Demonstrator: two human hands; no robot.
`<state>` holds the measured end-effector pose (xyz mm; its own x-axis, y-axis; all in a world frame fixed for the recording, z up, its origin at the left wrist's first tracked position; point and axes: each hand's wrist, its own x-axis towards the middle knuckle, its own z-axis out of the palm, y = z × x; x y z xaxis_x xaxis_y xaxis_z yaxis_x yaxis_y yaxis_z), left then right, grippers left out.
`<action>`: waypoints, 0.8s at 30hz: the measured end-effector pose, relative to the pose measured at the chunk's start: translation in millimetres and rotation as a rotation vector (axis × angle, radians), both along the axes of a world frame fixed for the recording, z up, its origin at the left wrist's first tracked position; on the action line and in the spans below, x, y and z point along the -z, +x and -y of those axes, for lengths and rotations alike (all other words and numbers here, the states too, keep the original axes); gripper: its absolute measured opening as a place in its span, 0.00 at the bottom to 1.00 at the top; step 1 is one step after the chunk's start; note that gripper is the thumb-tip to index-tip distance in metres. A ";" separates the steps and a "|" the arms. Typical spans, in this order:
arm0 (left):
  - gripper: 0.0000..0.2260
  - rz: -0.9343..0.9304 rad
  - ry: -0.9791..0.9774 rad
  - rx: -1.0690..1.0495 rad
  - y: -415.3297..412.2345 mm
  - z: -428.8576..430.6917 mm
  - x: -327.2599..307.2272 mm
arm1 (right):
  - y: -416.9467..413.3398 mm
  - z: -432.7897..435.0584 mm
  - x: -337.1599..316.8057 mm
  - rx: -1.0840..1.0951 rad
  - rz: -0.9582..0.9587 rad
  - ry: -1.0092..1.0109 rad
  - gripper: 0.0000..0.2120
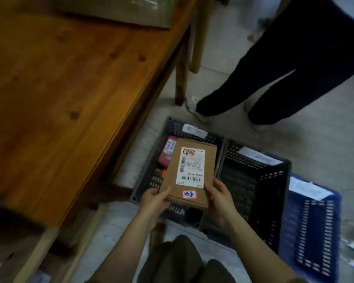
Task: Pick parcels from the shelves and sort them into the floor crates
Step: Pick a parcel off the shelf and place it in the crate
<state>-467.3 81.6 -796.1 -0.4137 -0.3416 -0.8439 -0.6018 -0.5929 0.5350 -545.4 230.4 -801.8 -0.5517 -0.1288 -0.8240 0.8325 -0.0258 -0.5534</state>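
Now I hold one cardboard parcel (189, 172) with both hands, above the left dark crate (149, 160). My left hand (154, 200) grips the near left corner, thumb on top and the other fingers under it; my right hand (220, 199) pinches the near right edge in the same way. On the parcel I count two stickers: one big white shipping label (190, 167) and one small label (189, 194) with handwriting near my thumbs.

On the floor (315, 144) I count three crates side by side: two dark ones, left and middle (253, 180), and one blue crate (313, 231) at the right. Each has a paper label on its far rim. In the left crate lies one red parcel (168, 153), partly hidden behind the parcel I hold. I cannot tell what else is inside.

A wooden table (59, 88) fills the left side. Beyond the crates stand the legs (284, 74) of another person, in dark trousers.
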 end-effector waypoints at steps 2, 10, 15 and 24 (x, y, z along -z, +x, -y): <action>0.03 0.058 0.123 -0.047 -26.0 12.5 50.3 | -19.0 13.1 44.0 0.013 0.045 0.092 0.26; 0.15 0.202 0.153 -0.062 -112.6 13.3 278.8 | -64.8 43.2 266.9 0.340 0.230 0.280 0.18; 0.17 0.261 0.182 -0.088 -150.0 -12.8 426.4 | -103.9 50.2 412.6 0.484 0.141 0.407 0.15; 0.18 0.183 0.255 -0.203 -195.5 -23.5 546.7 | -146.0 52.8 546.8 0.289 -0.004 0.644 0.14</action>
